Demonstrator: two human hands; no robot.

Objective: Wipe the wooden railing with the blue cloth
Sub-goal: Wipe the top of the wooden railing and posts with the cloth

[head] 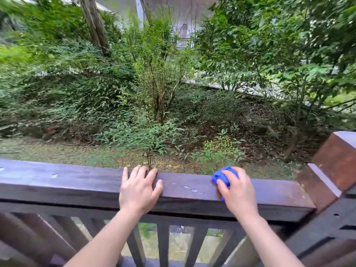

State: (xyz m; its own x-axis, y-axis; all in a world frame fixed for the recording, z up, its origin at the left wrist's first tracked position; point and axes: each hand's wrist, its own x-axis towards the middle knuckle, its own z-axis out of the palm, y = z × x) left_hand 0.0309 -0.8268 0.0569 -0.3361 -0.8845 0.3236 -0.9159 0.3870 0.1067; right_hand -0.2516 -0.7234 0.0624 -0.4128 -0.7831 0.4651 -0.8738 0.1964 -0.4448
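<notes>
Low in the frame's right half, the right hand [238, 191] clenches the bunched, soft blue cloth [221, 177] against the flat top of the dark, smooth-stained wooden railing [77, 182], seemingly to scrub it, while the left hand [139, 187] lies released just left, likely bracing, near pale flaking patches [189, 188].

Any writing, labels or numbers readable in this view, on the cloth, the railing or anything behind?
None: no text on the blue cloth, the wooden railing or the corner post.
The building behind the bushes is too blurred to tell.
</notes>
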